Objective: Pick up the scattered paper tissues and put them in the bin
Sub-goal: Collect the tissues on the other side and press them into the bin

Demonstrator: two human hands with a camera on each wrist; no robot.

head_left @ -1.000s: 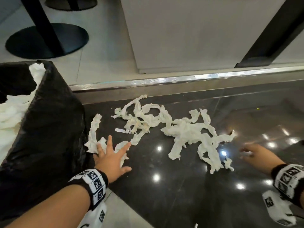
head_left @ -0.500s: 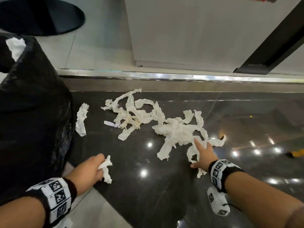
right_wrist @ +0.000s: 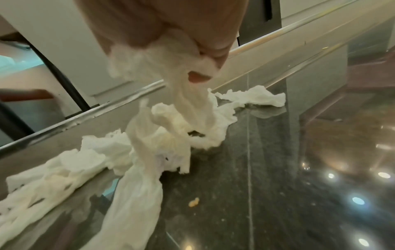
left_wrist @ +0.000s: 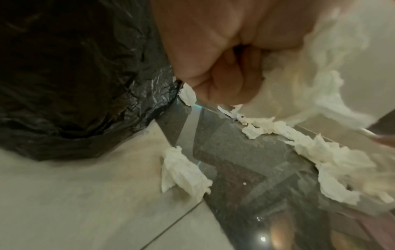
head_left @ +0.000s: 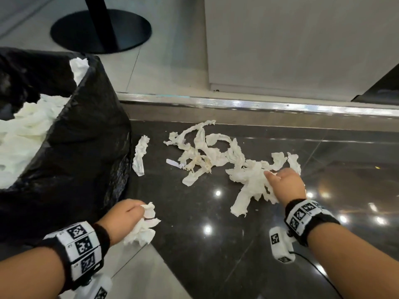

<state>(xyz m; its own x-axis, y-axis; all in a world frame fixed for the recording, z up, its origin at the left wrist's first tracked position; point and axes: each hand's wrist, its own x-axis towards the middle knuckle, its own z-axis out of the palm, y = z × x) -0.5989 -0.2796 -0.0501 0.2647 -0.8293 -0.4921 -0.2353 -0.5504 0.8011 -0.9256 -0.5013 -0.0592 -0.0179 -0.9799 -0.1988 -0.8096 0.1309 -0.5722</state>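
Observation:
White paper tissues lie tangled on the dark polished floor (head_left: 216, 244); the main heap (head_left: 207, 152) sits mid-frame. My left hand (head_left: 125, 221) grips a crumpled tissue wad (head_left: 144, 229) just right of the bin (head_left: 82, 160), a black-bagged container holding many white tissues. In the left wrist view my curled fingers (left_wrist: 222, 84) close round that wad (left_wrist: 303, 81). My right hand (head_left: 282, 184) grips the right-hand tissue bunch (head_left: 250, 182); the right wrist view shows strands (right_wrist: 188, 104) hanging from the fist (right_wrist: 171, 30) to the floor. One loose strip (head_left: 140, 154) lies beside the bin.
A metal threshold strip (head_left: 259, 104) runs across behind the tissues, with a pale wall panel (head_left: 302, 39) beyond. A round black table base (head_left: 101, 31) stands at the far left on light tiles. A small tissue piece (left_wrist: 181, 170) lies at the tile edge.
My right hand has closed on the right-hand tissue bunch and begun lifting it. My left hand still holds its wad by the bin. The view has swung left, showing the bin's inside.

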